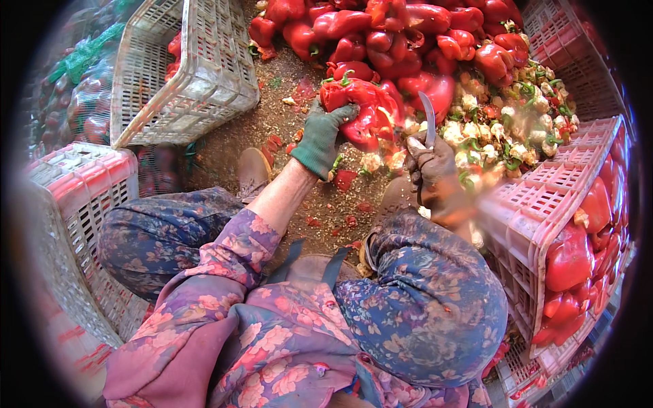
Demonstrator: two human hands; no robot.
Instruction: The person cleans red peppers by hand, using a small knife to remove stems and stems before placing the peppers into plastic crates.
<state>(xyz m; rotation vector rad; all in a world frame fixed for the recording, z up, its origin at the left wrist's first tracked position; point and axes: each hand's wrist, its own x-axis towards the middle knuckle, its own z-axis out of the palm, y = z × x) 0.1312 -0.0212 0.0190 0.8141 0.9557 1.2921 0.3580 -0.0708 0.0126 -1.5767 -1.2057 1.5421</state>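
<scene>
My left hand [324,135], in a green knit glove, grips a red bell pepper [365,109] whose side looks torn or cut, with pale flesh showing. To its right, my right hand [432,166], in a dark, dirty glove, is closed around a small knife. The curved knife blade [428,117] points up and away from me, apart from the pepper; the knife's handle is hidden in my fist. Just beyond both hands rises a heap of whole red peppers [393,41]. Pale pepper cores with green stems [490,132] lie piled beyond and right of the knife.
A white plastic crate [219,71] stands tilted at upper left, some red pieces inside. Another crate [84,178] is at my left, near net sacks [86,102]. A pink crate [541,204] full of red peppers stands at my right. Seeds and scraps litter the ground [321,214].
</scene>
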